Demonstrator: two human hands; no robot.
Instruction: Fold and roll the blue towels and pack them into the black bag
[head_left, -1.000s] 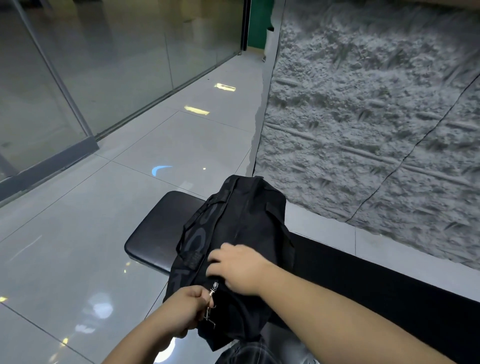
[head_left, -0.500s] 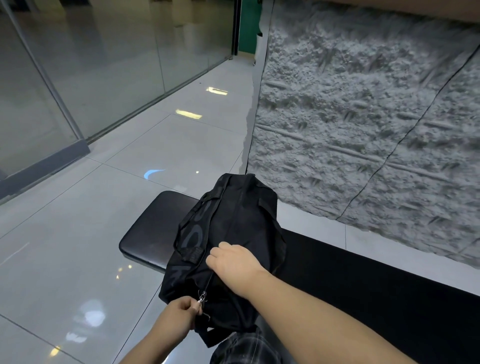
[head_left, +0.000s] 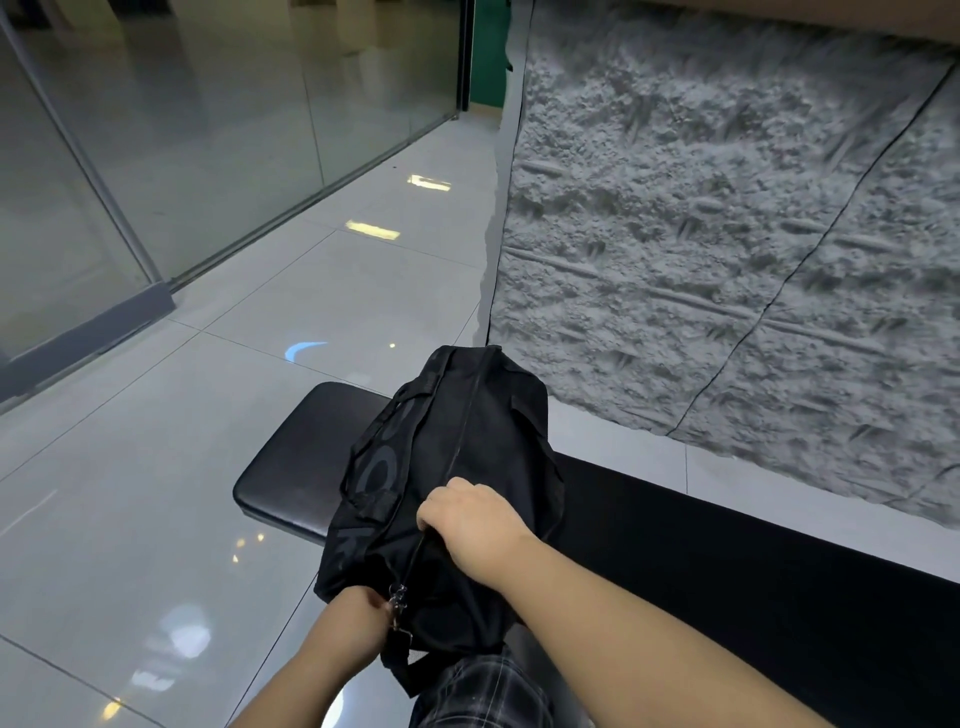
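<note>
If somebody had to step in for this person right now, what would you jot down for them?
Left hand: pinching the metal zipper pull at the near end of the black bag.
Right hand: fingers curled on the bag's top fabric by the zipper line, steadying it.
The bag lies on the black bench, its near end against the person's lap.
No blue towels in sight; whether they are inside cannot be told.
Zipper looks shut from the far end to the pull.
Left: likely just finishing the zip.

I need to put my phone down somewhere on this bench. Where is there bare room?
Free: the bench end left of the black bag, and its long stretch right of the bag, along the wall. Crowded: the near end, where the left hand and right hand work the zipper.
</note>
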